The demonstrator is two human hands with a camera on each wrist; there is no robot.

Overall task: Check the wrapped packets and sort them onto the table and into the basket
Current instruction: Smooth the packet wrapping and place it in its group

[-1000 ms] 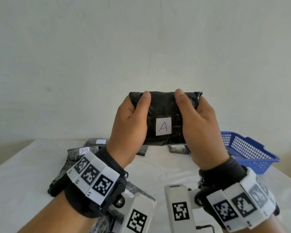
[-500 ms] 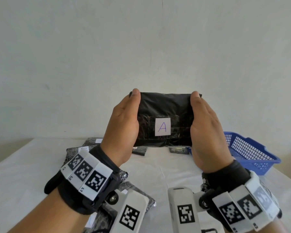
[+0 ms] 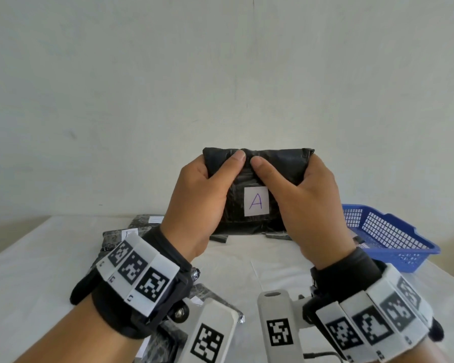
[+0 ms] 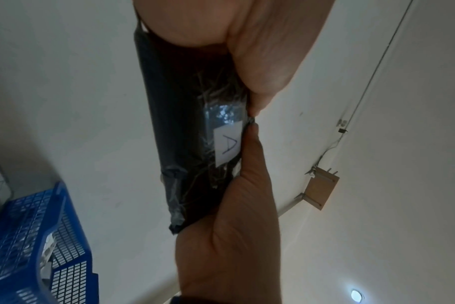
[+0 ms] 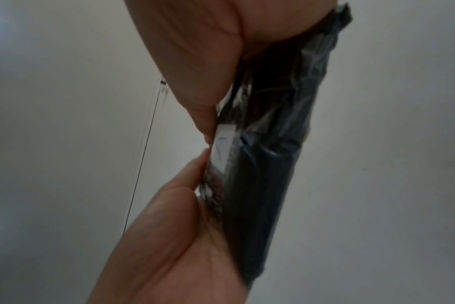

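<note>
Black plastic film wraps the packet (image 3: 257,189), held upright in the air between both hands, above the white surface (image 3: 37,271) and clear of it. White label (image 3: 256,205) marked "A" faces the head camera.

Change over the last second: thumbs started near the middle of the top edge, spread out to the packet's two ends half a second ago, and are now back together at top centre, nearly touching. Packet height and label facing unchanged. Judgement: this reads as a feel-and-squeeze pass along the packet, so the check step is in hand, not the sort; no placement started.

Hands: left hand (image 3: 202,203) grips the left end, thumb over the front face, fingers behind. Right hand (image 3: 309,205) does the same on the right end. Both are curled round the packet; neither is free. Wrist views confirm the thumbs meet just beside the label (image 4: 227,147).

Orientation: long axis runs left to right, about level, broad face vertical and toward the person. Top edge shows a folded seam.

Surroundings: blue basket (image 3: 393,239) sits on the surface to the right, behind the right hand. Other wrapped packets (image 3: 121,237) lie at left, one with a partly visible label.

Next, by judgement: decide basket or surface from label and feel.
</note>
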